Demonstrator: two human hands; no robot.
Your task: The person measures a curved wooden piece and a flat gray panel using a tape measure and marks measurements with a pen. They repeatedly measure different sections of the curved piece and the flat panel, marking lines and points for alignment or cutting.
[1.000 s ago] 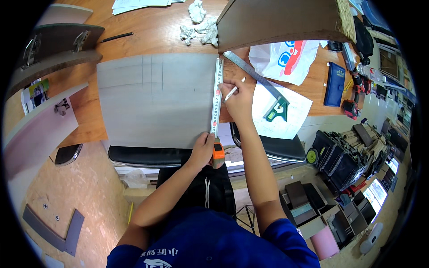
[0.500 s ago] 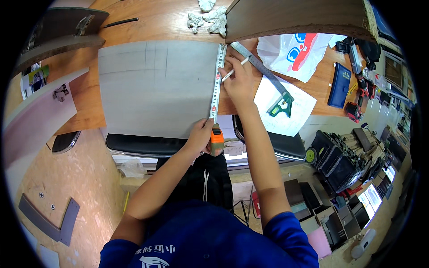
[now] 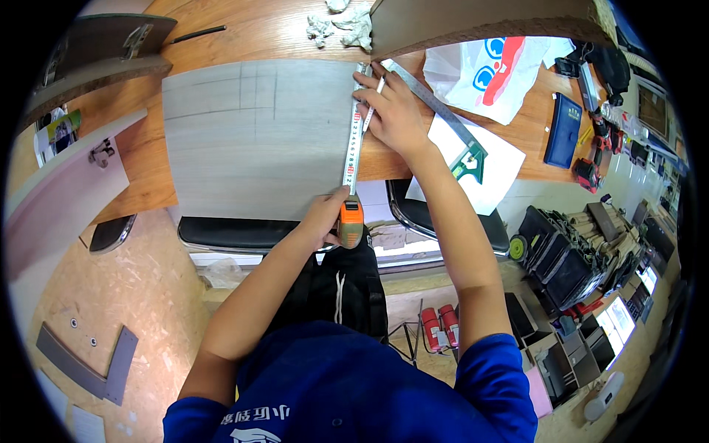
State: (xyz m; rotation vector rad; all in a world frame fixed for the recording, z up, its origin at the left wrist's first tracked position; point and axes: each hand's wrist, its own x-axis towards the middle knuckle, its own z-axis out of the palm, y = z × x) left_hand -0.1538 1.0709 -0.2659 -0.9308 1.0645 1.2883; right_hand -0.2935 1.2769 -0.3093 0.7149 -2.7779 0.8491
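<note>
A grey board (image 3: pixel 221 162) with thin dark pencil lines lies on the wooden table. Along its right edge runs the pulled-out white blade of a tape measure (image 3: pixel 351 223), whose orange case is at the near edge. My left hand (image 3: pixel 322 218) is closed on the case, thumb by the blade's mouth. At the far end of the blade, my right hand (image 3: pixel 397 114) rests its fingertips on the blade and board edge. Between its fingers is a slim white pencil (image 3: pixel 374 105), pointing down beside the blade. A combination square (image 3: pixel 443 112) with a green head lies just right of this hand.
Under the square is a white paper sheet (image 3: pixel 484 193). A white plastic bag (image 3: pixel 473 81), a blue notebook (image 3: pixel 563 129) and a red power tool (image 3: pixel 588 174) are farther right. A brown panel (image 3: pixel 487 26) stands at the back, beside crumpled tissues (image 3: pixel 354 28). Black stools (image 3: pixel 236 232) sit below the table edge.
My right hand has shifted toward the far end of the blade, and the pencil has swung more upright. My left hand and the tape case have moved slightly left and away from me.
</note>
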